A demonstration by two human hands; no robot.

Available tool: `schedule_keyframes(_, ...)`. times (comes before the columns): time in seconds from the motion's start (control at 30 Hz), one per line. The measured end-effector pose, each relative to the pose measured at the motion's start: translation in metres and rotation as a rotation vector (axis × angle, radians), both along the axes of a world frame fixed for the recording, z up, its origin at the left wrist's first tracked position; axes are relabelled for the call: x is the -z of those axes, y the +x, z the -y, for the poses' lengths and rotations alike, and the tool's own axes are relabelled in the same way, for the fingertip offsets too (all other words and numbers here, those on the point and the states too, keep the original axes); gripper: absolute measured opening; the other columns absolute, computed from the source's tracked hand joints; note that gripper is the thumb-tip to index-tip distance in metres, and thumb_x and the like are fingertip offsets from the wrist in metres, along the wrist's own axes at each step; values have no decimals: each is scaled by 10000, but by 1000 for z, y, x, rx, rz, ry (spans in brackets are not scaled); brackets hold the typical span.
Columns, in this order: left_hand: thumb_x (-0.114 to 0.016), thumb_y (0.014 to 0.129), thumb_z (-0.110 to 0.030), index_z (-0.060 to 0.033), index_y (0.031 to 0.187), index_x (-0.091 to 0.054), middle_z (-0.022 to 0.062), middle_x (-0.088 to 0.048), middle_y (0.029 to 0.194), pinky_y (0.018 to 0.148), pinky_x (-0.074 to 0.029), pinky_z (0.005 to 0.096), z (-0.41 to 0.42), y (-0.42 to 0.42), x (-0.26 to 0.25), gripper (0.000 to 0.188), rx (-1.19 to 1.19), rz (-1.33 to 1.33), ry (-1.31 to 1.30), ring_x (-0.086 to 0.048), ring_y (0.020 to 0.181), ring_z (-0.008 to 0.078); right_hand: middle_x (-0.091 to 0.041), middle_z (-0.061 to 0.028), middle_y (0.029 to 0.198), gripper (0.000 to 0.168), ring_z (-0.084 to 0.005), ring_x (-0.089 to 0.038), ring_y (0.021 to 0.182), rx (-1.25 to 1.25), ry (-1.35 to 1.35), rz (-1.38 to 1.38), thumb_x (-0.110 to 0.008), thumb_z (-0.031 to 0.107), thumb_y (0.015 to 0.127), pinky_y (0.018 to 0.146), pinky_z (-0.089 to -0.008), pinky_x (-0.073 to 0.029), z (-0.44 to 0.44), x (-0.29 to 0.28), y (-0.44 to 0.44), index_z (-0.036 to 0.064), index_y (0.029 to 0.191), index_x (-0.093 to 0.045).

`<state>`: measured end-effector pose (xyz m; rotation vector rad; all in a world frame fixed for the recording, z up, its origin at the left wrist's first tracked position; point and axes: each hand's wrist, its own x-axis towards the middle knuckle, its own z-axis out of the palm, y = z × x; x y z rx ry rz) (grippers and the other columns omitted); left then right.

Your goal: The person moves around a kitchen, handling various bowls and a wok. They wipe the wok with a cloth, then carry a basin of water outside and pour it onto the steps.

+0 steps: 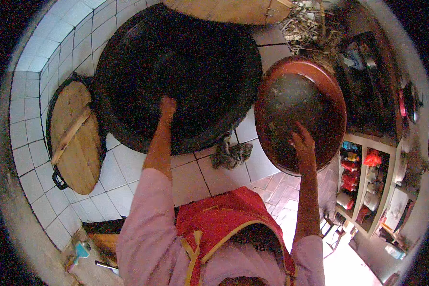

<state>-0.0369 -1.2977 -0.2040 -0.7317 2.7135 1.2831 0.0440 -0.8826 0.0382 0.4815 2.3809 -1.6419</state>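
My left hand (168, 105) reaches over the near part of a large black wok (125, 132) built into a white-tiled counter. Its fingers look curled, but the dark interior hides whether they grip anything. Over the near side of a wide reddish-brown basin (329, 80) at the right, my right hand (303, 143) has its fingers apart and nothing visible in them. The basin has a dark, greyish inside; what it contains is unclear. A crumpled, dirty cloth (232, 156) lies on the tiles beside the wok's near rim.
A wooden lid (75, 161) covers a smaller pot at the left. Another round wooden board (221, 10) sits beyond the wok. Dry twigs (304, 26) are piled at the back right. Shelves (377, 189) with bagged goods stand at the right. The tiled counter edge (264, 177) is near me.
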Motion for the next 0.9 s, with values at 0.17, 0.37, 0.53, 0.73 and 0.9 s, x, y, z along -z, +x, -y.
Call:
schedule_keyframes(0.17,-418,800,-187,-54,803,-492,39,-471,565,397,-360,295,-77,6,-55,153,-433,-29,1145,-437,461,151,-497,-95,1034,341,-155,-493,857,-73,154,14,-486,133,776,672,-262,-443,-11,8,-2,39,1103,-460)
schedule_keyframes(0.37,-456,762,-126,-46,822,-482,31,-449,634,365,-308,246,-85,0,-89,103,-347,181,1228,-373,416,130,-499,-97,1034,331,-160,-502,846,-46,61,-21,-474,154,781,672,-265,-439,-5,9,-3,49,1094,-471)
schedule_keyframes(0.53,-475,761,-144,-91,743,-410,15,-413,527,311,-292,273,-92,-20,-169,86,-159,58,989,-358,353,117,-503,-100,1019,333,-165,-498,861,-59,14,-100,-479,148,778,702,-257,-430,-2,10,-11,35,1090,-469)
schedule_keyframes(0.73,-481,761,-144,-69,750,-416,13,-423,557,323,-311,244,-102,-36,-227,100,103,-21,870,-368,369,106,-505,-38,972,313,-124,-491,803,-58,-252,-174,-498,123,774,642,-220,-413,-1,33,-34,38,1075,-480)
schedule_keyframes(0.9,-476,776,-157,-59,755,-420,13,-420,538,333,-329,234,-131,-24,-246,115,221,-98,698,-379,388,94,-505,-26,965,311,-98,-484,763,-110,-217,-210,-506,118,777,633,-210,-401,0,42,-45,37,1076,-480)
